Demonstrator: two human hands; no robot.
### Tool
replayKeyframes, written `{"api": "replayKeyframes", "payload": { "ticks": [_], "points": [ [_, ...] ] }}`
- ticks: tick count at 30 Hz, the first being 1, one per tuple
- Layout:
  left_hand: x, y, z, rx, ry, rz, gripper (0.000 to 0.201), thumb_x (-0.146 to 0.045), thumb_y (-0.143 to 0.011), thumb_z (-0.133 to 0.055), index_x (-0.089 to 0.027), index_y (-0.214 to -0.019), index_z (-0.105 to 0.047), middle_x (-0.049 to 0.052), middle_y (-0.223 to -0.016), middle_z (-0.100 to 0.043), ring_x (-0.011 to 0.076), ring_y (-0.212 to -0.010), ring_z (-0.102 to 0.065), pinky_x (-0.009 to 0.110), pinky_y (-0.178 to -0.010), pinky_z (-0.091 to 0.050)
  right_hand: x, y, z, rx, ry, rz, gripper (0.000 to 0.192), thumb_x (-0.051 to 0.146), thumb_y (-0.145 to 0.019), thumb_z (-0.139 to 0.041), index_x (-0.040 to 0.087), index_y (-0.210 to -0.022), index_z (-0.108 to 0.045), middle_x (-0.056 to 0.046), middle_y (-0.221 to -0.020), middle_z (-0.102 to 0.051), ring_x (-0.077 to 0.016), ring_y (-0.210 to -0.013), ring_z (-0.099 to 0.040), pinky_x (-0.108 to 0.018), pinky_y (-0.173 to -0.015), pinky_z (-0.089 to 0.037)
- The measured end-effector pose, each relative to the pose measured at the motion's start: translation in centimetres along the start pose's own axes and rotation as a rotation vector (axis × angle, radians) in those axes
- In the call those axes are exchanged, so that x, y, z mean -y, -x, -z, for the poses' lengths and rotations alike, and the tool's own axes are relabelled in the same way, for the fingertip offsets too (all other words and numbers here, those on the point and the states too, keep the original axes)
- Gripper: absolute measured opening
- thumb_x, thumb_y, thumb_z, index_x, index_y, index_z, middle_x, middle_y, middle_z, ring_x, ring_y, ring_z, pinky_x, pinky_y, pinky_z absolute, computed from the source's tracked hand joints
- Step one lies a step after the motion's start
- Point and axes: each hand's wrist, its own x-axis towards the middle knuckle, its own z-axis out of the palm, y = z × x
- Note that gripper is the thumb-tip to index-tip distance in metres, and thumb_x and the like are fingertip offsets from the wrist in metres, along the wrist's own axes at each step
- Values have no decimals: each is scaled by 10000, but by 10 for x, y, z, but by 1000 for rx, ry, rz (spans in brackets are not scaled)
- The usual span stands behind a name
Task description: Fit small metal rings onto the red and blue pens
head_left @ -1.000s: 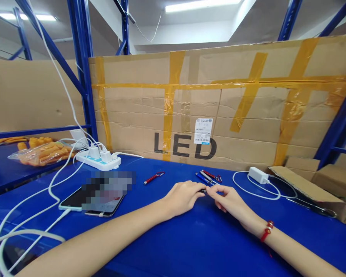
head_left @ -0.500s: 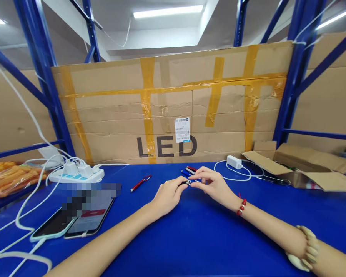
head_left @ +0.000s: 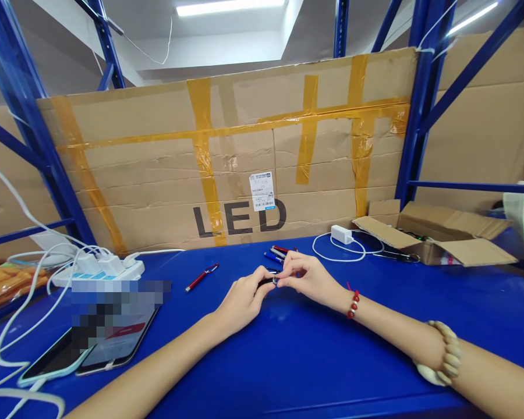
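Note:
My left hand (head_left: 239, 304) is closed around a slim black pen (head_left: 267, 281) with a silver part, above the blue table (head_left: 262, 361). The fingertips of my right hand (head_left: 309, 280) pinch its silver end. Most of the pen is hidden by my fingers. Just behind the hands lie a blue pen (head_left: 273, 257) and a red one, partly covered by my right hand. Another red pen (head_left: 202, 277) with a silver clip rests to the left of my left hand.
Two phones (head_left: 131, 349) lie at the left, near a white power strip (head_left: 133, 271) with several cables. At the back right are a white charger (head_left: 341, 234) and an open cardboard box (head_left: 445, 250). A large cardboard sheet (head_left: 157, 192) closes off the back.
The camera view has shifted, so the scene sits further left. My right fingers have drawn closer together on the pen's silver end, near my left fingertips.

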Motion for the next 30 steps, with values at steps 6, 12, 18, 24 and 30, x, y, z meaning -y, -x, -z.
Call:
{"api": "replayKeyframes", "payload": {
  "ticks": [6, 12, 18, 24, 30],
  "points": [
    [2, 0, -2, -20, -11, -32, 109, -249, -860, -327, -202, -822, -418, -9, -808, -566, 130, -696, -528, 219, -601, -369, -1, 1, -1, 33, 24, -78, 207, 338, -663, -624, 146, -589, -608, 3, -611, -456, -86, -555, -415, -222, -493, -332],
    [3, -1, -3, -68, -60, -59, 102, -239, -857, -334, -198, -794, -404, 2, -832, -577, 134, -726, -543, 218, -612, -385, -1, 2, -4, 6, 15, -142, 234, 356, -669, -600, 142, -576, -582, 6, -632, -464, -64, -508, -384, -214, -467, -316],
    [6, -3, -4, -80, -174, -88, 98, -241, -852, -352, -200, -796, -422, 8, -865, -585, 146, -766, -553, 239, -651, -406, 0, 1, -7, 39, -55, -309, 271, 400, -649, -594, 146, -576, -532, 15, -572, -496, -54, -427, -396, -200, -400, -301],
    [8, -5, 0, -57, -178, -73, 77, -254, -851, -375, -204, -821, -426, 2, -908, -588, 143, -819, -554, 238, -679, -416, -1, -1, -5, 56, -73, -400, 339, 471, -629, -591, 135, -619, -554, 34, -442, -452, -60, -371, -394, -192, -380, -281],
    [6, -5, 3, -12, -162, -78, 96, -255, -858, -365, -205, -890, -441, 8, -951, -582, 144, -836, -554, 240, -693, -418, -2, -3, -1, 83, -103, -436, 347, 483, -604, -611, 138, -614, -582, 34, -438, -446, -55, -375, -375, -188, -379, -264]
  ]
}}
